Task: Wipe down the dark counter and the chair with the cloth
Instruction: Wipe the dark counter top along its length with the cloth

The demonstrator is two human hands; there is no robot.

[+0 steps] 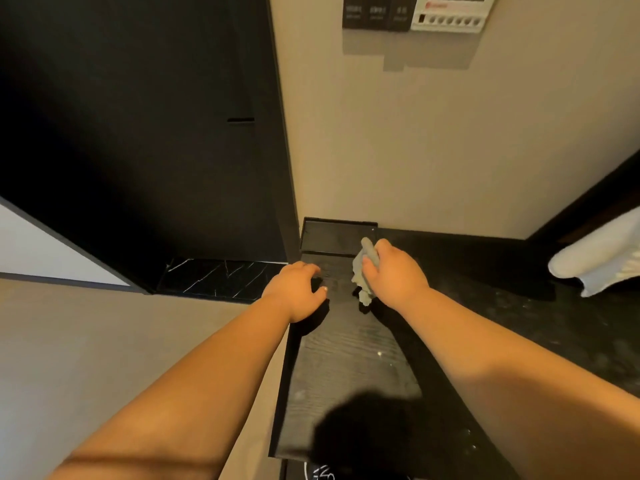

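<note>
Hands at the far end of the dark counter (346,358), seen from the head camera looking down along two bare forearms. The counter is a narrow black strip with a wood-grain surface that runs away from the viewer to a beige wall (433,133). To its right lies a darker, speckled surface (519,306) at about the same level.

The right hand (394,271) is clenched round the cloth (363,271), a crumpled pale grey-green rag. One end of the rag sticks up past the fingers and the other hangs below the palm, down at the wood-grain strip; whether it touches cannot be told. The left hand (294,292) holds nothing. It rests at the counter's left edge with its fingers loosely bent and the thumb pointing toward the right hand. The two hands are near each other but apart.

Just beyond the cloth, against the wall, sits a shallow black tray (336,237) with a raised rim. A rounded shadow (363,434) falls on the near part of the counter.

To the left stands a tall black door (138,116), with a black marble sill (221,278) veined in white at its foot and a beige floor (104,341) nearer the viewer. At the right edge lies a white folded fabric (599,258). High on the wall hang a dark switch panel (374,12) and a white unit (450,12); their lettering is too blurred to read.
</note>
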